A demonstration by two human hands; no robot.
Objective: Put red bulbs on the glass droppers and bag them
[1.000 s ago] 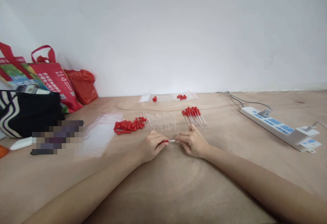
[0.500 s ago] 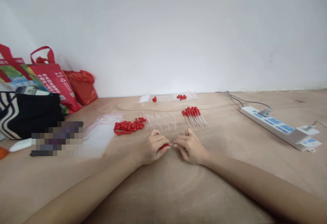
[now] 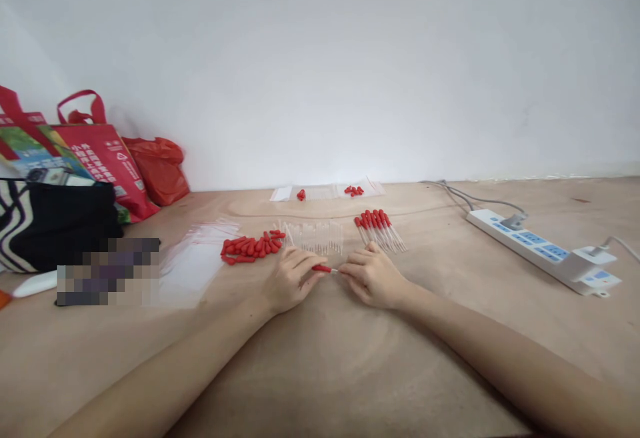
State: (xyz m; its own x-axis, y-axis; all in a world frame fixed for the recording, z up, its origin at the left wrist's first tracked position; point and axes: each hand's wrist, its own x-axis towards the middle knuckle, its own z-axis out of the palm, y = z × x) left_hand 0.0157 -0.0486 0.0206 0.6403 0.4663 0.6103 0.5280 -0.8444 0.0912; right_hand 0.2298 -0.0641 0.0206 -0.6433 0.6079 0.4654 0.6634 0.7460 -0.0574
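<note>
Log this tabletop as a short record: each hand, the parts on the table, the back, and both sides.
Left hand: at a red bulb; firmness of grip unclear
Right hand: holds a pale tube, mostly hidden
Centre: loose red bulbs, left of a row of clear tubes
Right of row: red-topped tubes, side by side, red ends toward the wall
Back: plastic packets with red pieces in or on them
Left side: plastic bags, red shopping bag
Right side: white power strip, plugs inserted
</note>
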